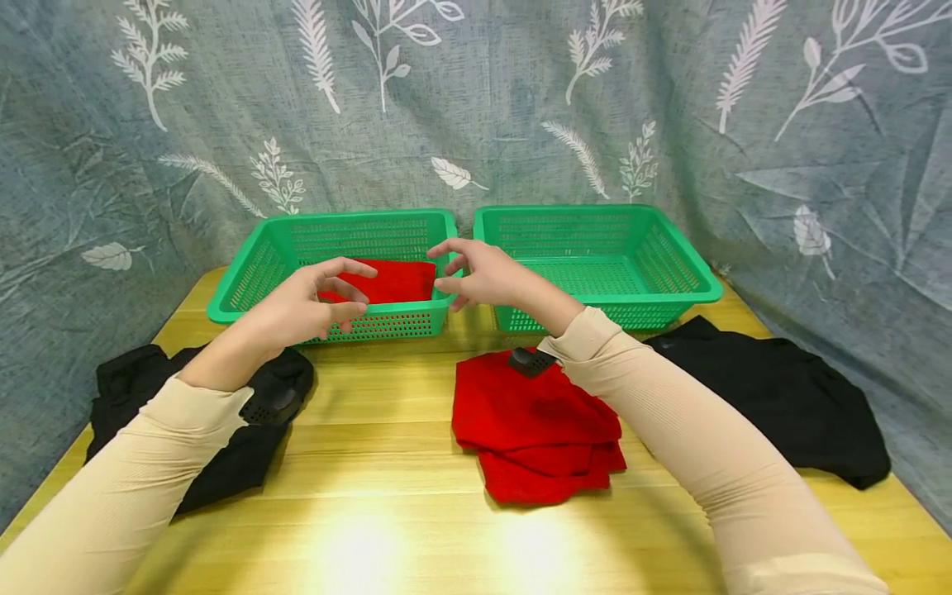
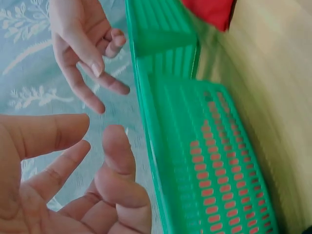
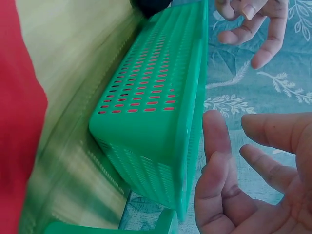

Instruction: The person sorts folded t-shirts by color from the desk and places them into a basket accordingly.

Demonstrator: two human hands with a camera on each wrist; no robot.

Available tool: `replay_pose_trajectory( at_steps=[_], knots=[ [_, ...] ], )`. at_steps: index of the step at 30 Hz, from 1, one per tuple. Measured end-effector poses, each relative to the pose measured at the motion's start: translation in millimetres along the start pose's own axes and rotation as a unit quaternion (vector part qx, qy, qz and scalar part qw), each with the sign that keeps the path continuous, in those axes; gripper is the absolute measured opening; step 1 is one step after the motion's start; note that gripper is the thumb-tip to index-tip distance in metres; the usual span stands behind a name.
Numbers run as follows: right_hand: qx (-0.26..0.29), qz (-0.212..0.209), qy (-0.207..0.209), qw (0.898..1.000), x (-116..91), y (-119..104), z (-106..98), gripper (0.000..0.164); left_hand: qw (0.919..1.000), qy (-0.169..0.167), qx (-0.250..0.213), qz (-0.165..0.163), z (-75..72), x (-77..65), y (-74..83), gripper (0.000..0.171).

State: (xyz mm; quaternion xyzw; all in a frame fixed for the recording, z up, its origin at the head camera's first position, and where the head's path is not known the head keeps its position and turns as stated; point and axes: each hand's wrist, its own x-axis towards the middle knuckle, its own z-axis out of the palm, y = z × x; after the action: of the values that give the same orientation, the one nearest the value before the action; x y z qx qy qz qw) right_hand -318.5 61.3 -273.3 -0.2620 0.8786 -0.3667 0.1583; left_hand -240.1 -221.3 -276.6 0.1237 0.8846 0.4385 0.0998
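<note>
A red cloth (image 1: 402,282) lies inside the left green basket (image 1: 357,223). Over that basket's front left part hovers my left hand (image 1: 308,302), its fingers loosely bent with nothing between them. My right hand (image 1: 479,273) is above the basket's right end, fingers apart and holding nothing. In the left wrist view the left hand (image 2: 83,180) is beside the basket's rim, clear of it. The right wrist view has the right hand (image 3: 258,180) near the rim as well. On the table, below the right wrist, lies a crumpled red cloth (image 1: 535,430).
To the right stands a second green basket (image 1: 595,277) with nothing visible in it. Black cloths lie at the table's left (image 1: 230,463) and right (image 1: 781,397). A patterned grey-blue curtain (image 1: 491,107) hangs behind the wooden table (image 1: 372,463).
</note>
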Motion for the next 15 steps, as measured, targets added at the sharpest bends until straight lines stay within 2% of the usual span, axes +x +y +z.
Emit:
replay_pose_trajectory(
  at_steps=[10,15],
  knots=[
    [0.006,-0.028,0.008,1.0,-30,14,1,0.052,0.9983,-0.03,-0.032,0.038,34.5,-13.2,5.5,0.045],
    [0.024,-0.038,0.004,0.999,-46,20,2,0.053,0.9973,-0.049,-0.035,0.043,50.1,-15.6,5.8,0.045]
  ],
)
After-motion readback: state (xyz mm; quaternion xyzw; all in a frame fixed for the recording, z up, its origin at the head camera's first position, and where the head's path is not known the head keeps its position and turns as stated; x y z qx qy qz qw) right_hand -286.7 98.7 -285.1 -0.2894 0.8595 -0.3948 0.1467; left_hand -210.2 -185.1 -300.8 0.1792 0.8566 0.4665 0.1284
